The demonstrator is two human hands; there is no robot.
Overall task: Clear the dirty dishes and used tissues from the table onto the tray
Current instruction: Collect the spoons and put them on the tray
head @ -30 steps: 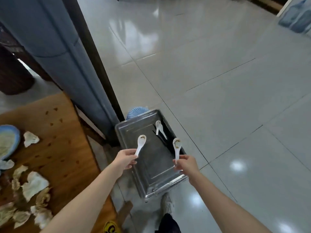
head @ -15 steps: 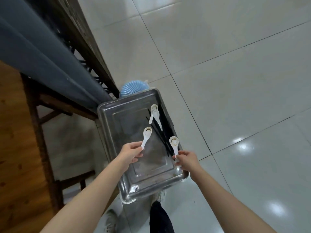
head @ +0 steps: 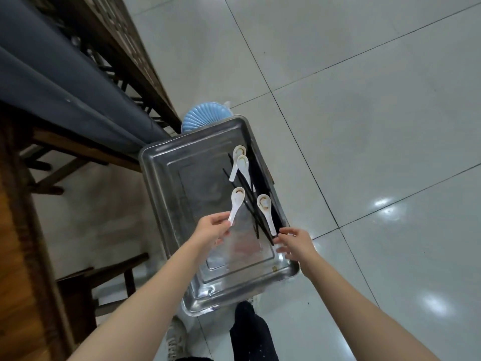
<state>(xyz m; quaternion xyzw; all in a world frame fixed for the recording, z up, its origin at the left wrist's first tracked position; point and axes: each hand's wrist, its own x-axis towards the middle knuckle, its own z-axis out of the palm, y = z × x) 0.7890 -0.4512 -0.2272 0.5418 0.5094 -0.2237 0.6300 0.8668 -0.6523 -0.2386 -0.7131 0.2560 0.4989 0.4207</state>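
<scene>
A steel tray [head: 161, 165] sits low beside the wooden table [head: 13, 269]. In the tray lie two white spoons [head: 240, 162] and several black chopsticks [head: 250, 201]. My left hand [head: 210, 229] pinches the handle of a dirty white spoon [head: 236, 201] and holds it over the tray's middle. Another dirty white spoon [head: 266, 212] lies across the chopsticks near the tray's right wall. My right hand [head: 292, 243] hovers at that spoon's handle end with fingers spread, holding nothing.
A blue ribbed bowl [head: 201, 117] shows just beyond the tray's far rim. Grey fabric [head: 65, 82] and dark wooden chair frames [head: 86, 155] stand to the left. Glossy floor tiles [head: 364, 126] stretch to the right. My leg and shoe [head: 250, 332] are below the tray.
The view tilted down and the table's dishes and tissues left the frame. Both hands moved lower over the tray. My right hand let go of its spoon, which now lies on the chopsticks.
</scene>
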